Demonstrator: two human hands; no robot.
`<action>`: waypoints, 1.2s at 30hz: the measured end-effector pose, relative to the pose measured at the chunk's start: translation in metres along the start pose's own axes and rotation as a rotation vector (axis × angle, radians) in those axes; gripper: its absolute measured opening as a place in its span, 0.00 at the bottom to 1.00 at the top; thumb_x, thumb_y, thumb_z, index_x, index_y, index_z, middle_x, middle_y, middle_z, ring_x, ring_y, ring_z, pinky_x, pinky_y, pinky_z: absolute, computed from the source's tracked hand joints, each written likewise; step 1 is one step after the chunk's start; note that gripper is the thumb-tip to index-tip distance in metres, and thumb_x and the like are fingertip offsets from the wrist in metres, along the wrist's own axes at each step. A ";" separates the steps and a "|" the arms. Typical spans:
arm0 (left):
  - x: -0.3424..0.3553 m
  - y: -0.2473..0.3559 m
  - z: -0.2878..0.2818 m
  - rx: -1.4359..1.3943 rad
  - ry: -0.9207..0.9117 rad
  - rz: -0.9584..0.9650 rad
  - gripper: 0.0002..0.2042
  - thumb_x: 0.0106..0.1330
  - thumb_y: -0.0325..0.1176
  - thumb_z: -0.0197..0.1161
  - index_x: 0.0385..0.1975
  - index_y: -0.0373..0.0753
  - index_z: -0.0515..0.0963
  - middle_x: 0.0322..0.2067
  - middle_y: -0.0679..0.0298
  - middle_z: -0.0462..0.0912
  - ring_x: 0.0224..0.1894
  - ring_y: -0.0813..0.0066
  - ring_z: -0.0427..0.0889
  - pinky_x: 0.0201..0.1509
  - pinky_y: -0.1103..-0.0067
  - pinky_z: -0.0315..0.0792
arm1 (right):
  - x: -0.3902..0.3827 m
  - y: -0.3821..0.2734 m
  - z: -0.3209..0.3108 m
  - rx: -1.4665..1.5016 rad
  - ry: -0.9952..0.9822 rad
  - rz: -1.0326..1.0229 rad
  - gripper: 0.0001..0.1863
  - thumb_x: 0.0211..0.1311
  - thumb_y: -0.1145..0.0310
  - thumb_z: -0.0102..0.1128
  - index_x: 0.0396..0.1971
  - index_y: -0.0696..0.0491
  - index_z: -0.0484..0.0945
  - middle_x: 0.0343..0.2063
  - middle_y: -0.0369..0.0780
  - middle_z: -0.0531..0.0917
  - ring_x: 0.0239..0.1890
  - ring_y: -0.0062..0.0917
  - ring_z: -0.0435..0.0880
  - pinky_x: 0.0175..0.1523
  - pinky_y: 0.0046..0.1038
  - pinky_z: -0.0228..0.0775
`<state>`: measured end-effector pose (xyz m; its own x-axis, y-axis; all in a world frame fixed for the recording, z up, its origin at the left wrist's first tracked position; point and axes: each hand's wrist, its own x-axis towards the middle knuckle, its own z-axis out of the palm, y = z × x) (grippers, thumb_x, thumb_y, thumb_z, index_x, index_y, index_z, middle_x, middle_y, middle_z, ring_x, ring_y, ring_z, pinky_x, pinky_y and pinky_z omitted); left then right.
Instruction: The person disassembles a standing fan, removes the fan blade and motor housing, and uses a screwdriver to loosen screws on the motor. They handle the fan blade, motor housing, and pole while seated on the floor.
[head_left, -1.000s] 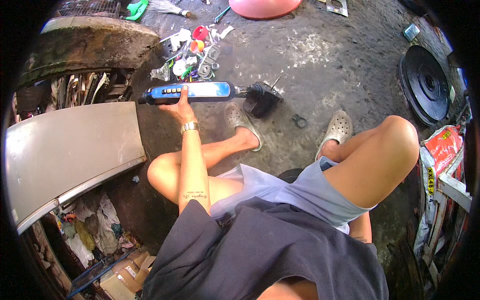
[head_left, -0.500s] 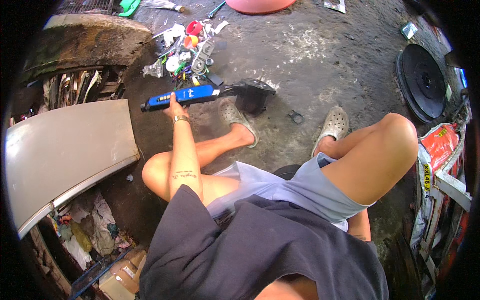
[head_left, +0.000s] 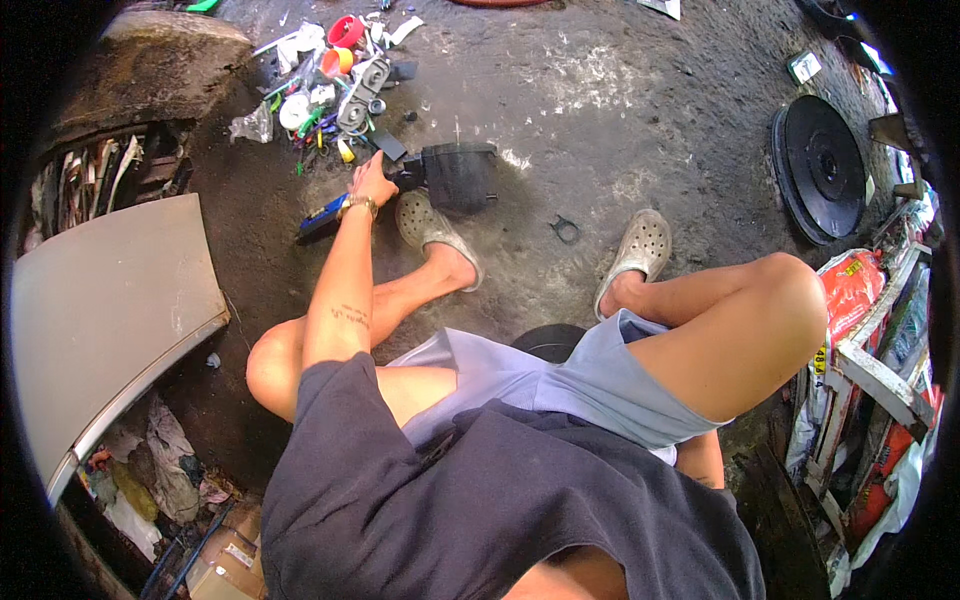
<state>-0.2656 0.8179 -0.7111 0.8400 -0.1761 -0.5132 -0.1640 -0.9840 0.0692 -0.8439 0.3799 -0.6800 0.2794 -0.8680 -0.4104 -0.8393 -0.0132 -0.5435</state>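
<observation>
My left hand (head_left: pixel 373 184) is closed around the narrow neck of a long blue-and-black device, whose kind I cannot make out. Its blue body (head_left: pixel 322 221) sticks out beside my wrist, partly covered by my hand and forearm. On the other side of my hand, the device's boxy black head (head_left: pixel 458 180) is just beyond my left clog (head_left: pixel 428 232). My right hand is out of sight; only part of that forearm (head_left: pixel 702 460) shows below my right thigh.
A heap of small plastic scraps (head_left: pixel 340 90) lies beyond my left hand. A black ring-shaped clip (head_left: pixel 565 230) is on the floor between my clogs. Black discs (head_left: pixel 825 160) stand at the right, near a metal frame (head_left: pixel 875 385). A grey panel (head_left: pixel 115 310) borders the left.
My left hand has shifted from the device's blue body to its neck, near the black head. The blue body now tilts more and is partly hidden. The whole view has moved slightly.
</observation>
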 end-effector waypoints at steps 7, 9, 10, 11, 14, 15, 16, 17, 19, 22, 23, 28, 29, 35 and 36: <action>0.006 0.005 0.003 0.251 -0.321 0.027 0.46 0.44 0.45 0.80 0.67 0.54 0.63 0.66 0.61 0.66 0.70 0.53 0.61 0.71 0.47 0.53 | -0.009 0.011 -0.035 0.055 0.038 0.069 0.14 0.63 0.66 0.61 0.46 0.54 0.73 0.38 0.39 0.78 0.41 0.29 0.79 0.47 0.32 0.72; 0.010 -0.016 0.001 0.260 -0.333 0.132 0.44 0.41 0.49 0.78 0.65 0.52 0.67 0.62 0.56 0.70 0.66 0.49 0.67 0.66 0.54 0.64 | -0.008 0.013 -0.038 0.085 0.030 0.078 0.14 0.63 0.66 0.61 0.46 0.54 0.73 0.38 0.39 0.78 0.41 0.29 0.79 0.46 0.32 0.72; 0.010 -0.013 0.000 0.302 -0.348 0.174 0.44 0.40 0.49 0.77 0.64 0.52 0.69 0.60 0.54 0.73 0.63 0.49 0.70 0.64 0.56 0.67 | -0.007 0.014 -0.043 0.099 0.037 0.081 0.14 0.63 0.66 0.61 0.46 0.54 0.73 0.38 0.39 0.78 0.41 0.29 0.79 0.46 0.31 0.72; 0.008 -0.013 -0.002 0.345 -0.363 0.213 0.43 0.39 0.50 0.76 0.63 0.51 0.70 0.58 0.52 0.75 0.61 0.48 0.73 0.62 0.59 0.70 | -0.006 0.014 -0.042 0.110 0.034 0.082 0.14 0.63 0.66 0.61 0.46 0.54 0.73 0.38 0.39 0.78 0.41 0.29 0.79 0.46 0.31 0.72; -0.021 0.003 -0.015 0.216 -0.322 0.283 0.32 0.40 0.49 0.73 0.50 0.45 0.79 0.45 0.49 0.83 0.50 0.49 0.81 0.56 0.63 0.74 | 0.001 0.015 -0.044 0.165 0.049 0.074 0.14 0.63 0.66 0.61 0.45 0.54 0.73 0.38 0.39 0.78 0.41 0.28 0.79 0.46 0.31 0.72; -0.034 0.017 -0.023 0.200 -0.314 0.225 0.30 0.40 0.49 0.72 0.47 0.44 0.80 0.49 0.49 0.81 0.52 0.48 0.79 0.56 0.63 0.74 | 0.003 0.016 -0.045 0.186 0.056 0.071 0.14 0.63 0.66 0.61 0.45 0.54 0.73 0.38 0.39 0.78 0.41 0.28 0.79 0.46 0.31 0.72; -0.050 0.027 -0.032 0.183 -0.233 0.246 0.25 0.44 0.43 0.70 0.45 0.42 0.80 0.42 0.51 0.84 0.48 0.50 0.82 0.52 0.59 0.75 | 0.007 0.014 -0.044 0.210 0.056 0.060 0.14 0.63 0.66 0.61 0.45 0.54 0.73 0.38 0.39 0.78 0.41 0.28 0.79 0.46 0.31 0.72; -0.061 0.032 -0.034 0.206 -0.151 0.270 0.23 0.45 0.41 0.69 0.44 0.42 0.80 0.42 0.52 0.84 0.48 0.51 0.81 0.52 0.58 0.74 | 0.011 0.012 -0.042 0.236 0.054 0.043 0.13 0.63 0.66 0.61 0.45 0.54 0.73 0.38 0.39 0.78 0.41 0.28 0.79 0.46 0.31 0.72; -0.081 0.044 -0.036 0.257 0.017 0.315 0.20 0.48 0.38 0.67 0.43 0.42 0.80 0.43 0.55 0.82 0.50 0.53 0.80 0.52 0.57 0.73 | 0.024 0.005 -0.046 0.303 0.063 0.002 0.13 0.64 0.66 0.61 0.45 0.54 0.73 0.37 0.39 0.78 0.41 0.28 0.79 0.46 0.31 0.72; -0.113 0.068 -0.033 0.368 0.266 0.469 0.16 0.47 0.34 0.65 0.39 0.44 0.79 0.40 0.61 0.78 0.48 0.61 0.77 0.48 0.61 0.70 | 0.054 -0.007 -0.072 0.436 0.122 -0.076 0.13 0.64 0.66 0.61 0.45 0.54 0.73 0.37 0.39 0.78 0.41 0.28 0.79 0.46 0.30 0.72; -0.120 0.075 -0.034 0.395 0.334 0.518 0.16 0.46 0.34 0.65 0.39 0.45 0.79 0.39 0.62 0.77 0.48 0.62 0.76 0.47 0.62 0.69 | 0.067 -0.014 -0.085 0.483 0.150 -0.122 0.13 0.64 0.67 0.61 0.45 0.54 0.73 0.37 0.38 0.78 0.40 0.28 0.79 0.46 0.30 0.72; -0.155 0.093 -0.039 0.350 0.576 0.722 0.16 0.42 0.31 0.65 0.35 0.46 0.78 0.36 0.65 0.76 0.43 0.65 0.75 0.44 0.65 0.65 | 0.060 -0.100 -0.162 0.755 0.477 -0.396 0.10 0.63 0.69 0.64 0.40 0.54 0.74 0.34 0.34 0.79 0.34 0.21 0.78 0.39 0.23 0.70; -0.156 0.101 -0.037 0.310 0.620 0.776 0.16 0.42 0.31 0.65 0.35 0.46 0.78 0.36 0.65 0.76 0.43 0.65 0.75 0.45 0.65 0.65 | 0.040 -0.116 -0.191 0.742 0.521 -0.420 0.12 0.63 0.71 0.62 0.44 0.56 0.73 0.39 0.38 0.80 0.39 0.24 0.80 0.44 0.26 0.73; -0.174 0.138 -0.038 0.120 0.790 0.896 0.12 0.42 0.29 0.62 0.30 0.46 0.76 0.34 0.68 0.75 0.41 0.65 0.74 0.47 0.63 0.63 | -0.098 -0.243 -0.190 0.952 0.324 -0.685 0.18 0.64 0.78 0.56 0.54 0.57 0.69 0.48 0.47 0.78 0.47 0.34 0.82 0.52 0.34 0.76; -0.176 0.145 -0.037 0.080 0.811 0.910 0.11 0.42 0.28 0.62 0.29 0.47 0.75 0.34 0.69 0.75 0.41 0.65 0.74 0.48 0.63 0.63 | -0.114 -0.255 -0.170 1.075 0.232 -0.663 0.17 0.64 0.78 0.55 0.53 0.56 0.70 0.47 0.47 0.78 0.45 0.34 0.82 0.51 0.35 0.76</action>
<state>-0.4180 0.7050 -0.5789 0.4767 -0.7929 0.3796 -0.8675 -0.4941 0.0574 -0.7412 0.3976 -0.3708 0.3186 -0.9164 0.2423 0.2549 -0.1633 -0.9531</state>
